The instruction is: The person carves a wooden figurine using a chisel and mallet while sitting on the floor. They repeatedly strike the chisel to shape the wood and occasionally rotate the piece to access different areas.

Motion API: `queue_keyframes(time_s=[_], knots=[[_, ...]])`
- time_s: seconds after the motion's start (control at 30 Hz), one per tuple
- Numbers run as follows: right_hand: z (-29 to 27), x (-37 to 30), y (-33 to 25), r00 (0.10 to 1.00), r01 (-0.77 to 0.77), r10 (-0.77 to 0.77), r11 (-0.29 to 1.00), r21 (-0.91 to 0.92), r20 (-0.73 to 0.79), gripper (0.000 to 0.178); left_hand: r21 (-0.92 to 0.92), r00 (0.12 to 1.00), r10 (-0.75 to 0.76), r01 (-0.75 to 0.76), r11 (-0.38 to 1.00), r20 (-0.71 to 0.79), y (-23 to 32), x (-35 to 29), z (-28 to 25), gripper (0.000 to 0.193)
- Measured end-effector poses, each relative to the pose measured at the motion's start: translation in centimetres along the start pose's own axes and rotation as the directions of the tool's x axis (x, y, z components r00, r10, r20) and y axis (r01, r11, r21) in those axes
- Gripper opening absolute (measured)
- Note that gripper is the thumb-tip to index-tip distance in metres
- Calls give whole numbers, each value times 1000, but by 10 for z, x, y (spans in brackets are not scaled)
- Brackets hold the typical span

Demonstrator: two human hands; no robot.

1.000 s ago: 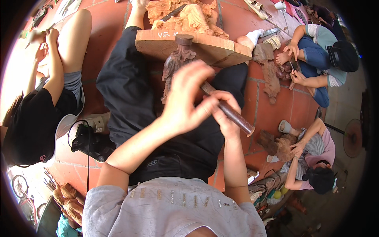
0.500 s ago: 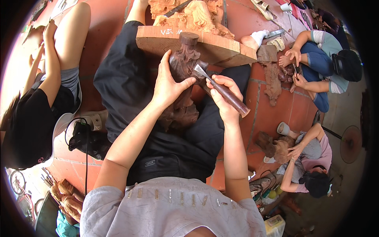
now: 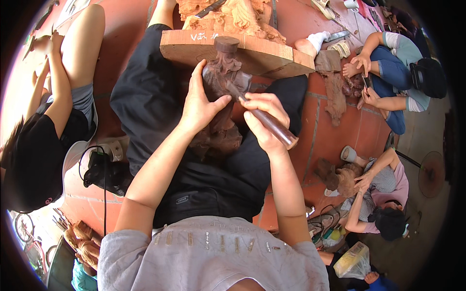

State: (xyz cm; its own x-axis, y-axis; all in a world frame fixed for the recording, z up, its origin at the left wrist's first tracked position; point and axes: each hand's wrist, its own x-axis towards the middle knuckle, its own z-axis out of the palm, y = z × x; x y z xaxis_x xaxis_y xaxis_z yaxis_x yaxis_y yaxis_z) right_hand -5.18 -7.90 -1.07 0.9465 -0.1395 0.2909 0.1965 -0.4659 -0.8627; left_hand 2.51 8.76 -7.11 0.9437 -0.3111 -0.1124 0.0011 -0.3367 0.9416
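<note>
A dark brown carved wooden figure [image 3: 213, 128] leans upright between my legs, its round top against the edge of a thick pale wooden slab [image 3: 262, 59]. My left hand [image 3: 200, 104] grips the figure's left side, thumb across its front and fingers wrapped behind. In my right hand [image 3: 267, 116] is a wood chisel [image 3: 277, 131] with a round brown handle. Its blade points up and left and meets the figure's front near my left thumb; the tip is slightly blurred against the dark wood.
An orange wood carving [image 3: 242, 19] rests on the slab, with a dark-handled tool [image 3: 210, 9] lying on it. Another person [image 3: 388, 72] works at the right, one [image 3: 378, 194] lower right, one [image 3: 39, 145] at the left. A dark wooden piece [image 3: 332, 87] lies on the red tiles.
The chisel has moved left and its blade now lies on the figure's front. My hands and the figure appear slightly further left. A plastic bag with yellow contents shows more at lower right.
</note>
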Motion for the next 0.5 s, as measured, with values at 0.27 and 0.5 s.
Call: queue_keyframes(time_s=[0.27, 0.5], knots=[[1, -78, 3, 994, 109, -107, 992, -68, 30, 35, -66, 673, 598, -639, 767, 435, 88, -71, -11, 52], [-45, -78, 27, 853, -245, 504, 613, -751, 133, 75, -128, 572, 717, -740, 661, 399, 74, -57, 19, 33]])
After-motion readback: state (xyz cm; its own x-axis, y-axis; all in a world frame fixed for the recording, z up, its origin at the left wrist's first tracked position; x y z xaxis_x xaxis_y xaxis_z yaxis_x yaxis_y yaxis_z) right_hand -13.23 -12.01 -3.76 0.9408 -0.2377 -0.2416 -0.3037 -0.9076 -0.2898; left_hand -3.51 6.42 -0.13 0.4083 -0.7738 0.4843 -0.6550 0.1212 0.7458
